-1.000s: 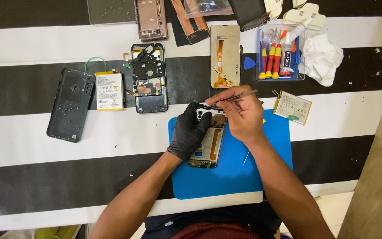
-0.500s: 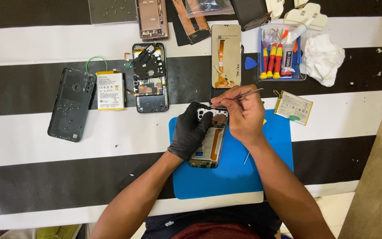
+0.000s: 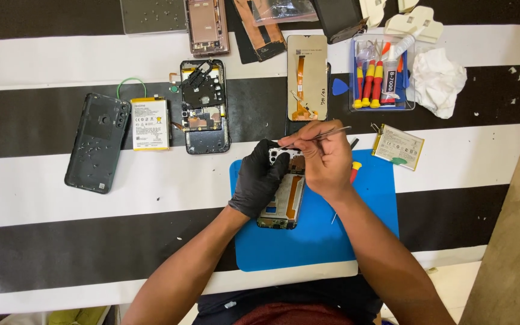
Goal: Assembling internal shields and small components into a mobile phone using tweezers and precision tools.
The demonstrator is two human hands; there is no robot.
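Note:
My left hand [image 3: 259, 179], in a black glove, grips the top end of an opened phone frame [image 3: 283, 206] that lies on a blue mat [image 3: 368, 222]. My bare right hand [image 3: 324, 157] pinches metal tweezers [image 3: 332, 130], their tips meeting the phone's upper part beside my left fingers. A screwdriver with a red and yellow handle [image 3: 354, 170] lies just behind my right hand, partly hidden by it.
On the black-and-white striped cloth [image 3: 55, 241] lie a black back cover [image 3: 95, 141], a battery [image 3: 150, 123], a second opened phone [image 3: 204, 107], a display panel [image 3: 307, 77], a tray of screwdrivers [image 3: 381, 73], a crumpled tissue [image 3: 437, 79] and another battery [image 3: 398, 146].
My hands have hardly moved; the tweezers shifted slightly over the top of the phone frame.

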